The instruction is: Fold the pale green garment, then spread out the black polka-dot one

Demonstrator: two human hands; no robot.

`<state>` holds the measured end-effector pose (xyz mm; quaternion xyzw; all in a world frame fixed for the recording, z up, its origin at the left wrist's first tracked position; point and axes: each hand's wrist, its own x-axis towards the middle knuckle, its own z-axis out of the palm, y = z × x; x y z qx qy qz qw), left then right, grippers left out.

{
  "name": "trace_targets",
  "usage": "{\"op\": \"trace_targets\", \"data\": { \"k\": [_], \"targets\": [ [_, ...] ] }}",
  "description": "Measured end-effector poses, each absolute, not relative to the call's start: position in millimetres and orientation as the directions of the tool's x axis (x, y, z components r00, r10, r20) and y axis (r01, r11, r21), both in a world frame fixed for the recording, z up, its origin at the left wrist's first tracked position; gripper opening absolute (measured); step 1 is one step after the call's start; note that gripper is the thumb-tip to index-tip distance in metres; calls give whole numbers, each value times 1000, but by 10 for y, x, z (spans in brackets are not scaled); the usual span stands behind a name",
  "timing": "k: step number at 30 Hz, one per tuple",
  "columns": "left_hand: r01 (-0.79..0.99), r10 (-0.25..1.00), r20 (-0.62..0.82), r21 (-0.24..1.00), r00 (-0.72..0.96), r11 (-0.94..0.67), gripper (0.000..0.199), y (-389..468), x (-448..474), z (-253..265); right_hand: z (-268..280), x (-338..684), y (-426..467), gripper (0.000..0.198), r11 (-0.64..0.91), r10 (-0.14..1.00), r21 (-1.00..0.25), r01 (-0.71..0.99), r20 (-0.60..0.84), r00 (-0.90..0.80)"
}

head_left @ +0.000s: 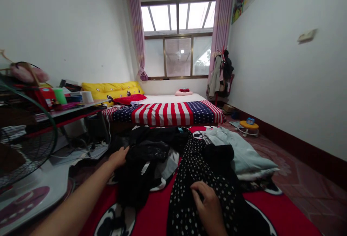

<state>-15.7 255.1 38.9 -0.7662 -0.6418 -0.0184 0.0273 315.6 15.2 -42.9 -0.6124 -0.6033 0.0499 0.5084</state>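
Note:
My left hand point(119, 158) is at the left edge of a pile of black clothes point(146, 151), its fingers closed on a black garment. A white tag-like strip and a grey-white cloth point(168, 165) show within that pile. Lower right of centre, my right hand point(208, 205) lies over a black garment with white polka dots point(187, 172). Its thumb and forefinger meet in a pinch on the dotted fabric. A rolled black cloth point(219, 153) rests beside the dotted garment, and a folded pale blue-grey garment point(244, 153) lies to its right.
Under the clothes is a red cover point(155, 201) with black-and-white figures. Left stand a wire fan point(27, 138) and a cluttered desk point(81, 106). Beyond is a bed with a striped, starred cover point(162, 114). A yellow-topped stool point(248, 124) stands on the right.

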Motion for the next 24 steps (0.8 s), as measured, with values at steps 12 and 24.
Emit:
{"op": "trace_targets", "data": {
  "k": [12,24],
  "targets": [
    [977,966,245,173,80,-125,64,2611,323,315,-407,3156,133,15,243,785,-678,694,557,269],
    [903,812,415,-63,411,-425,40,2388,1048,952,-366,3138,109,15,235,792,-677,698,549,265]
  ]
}}
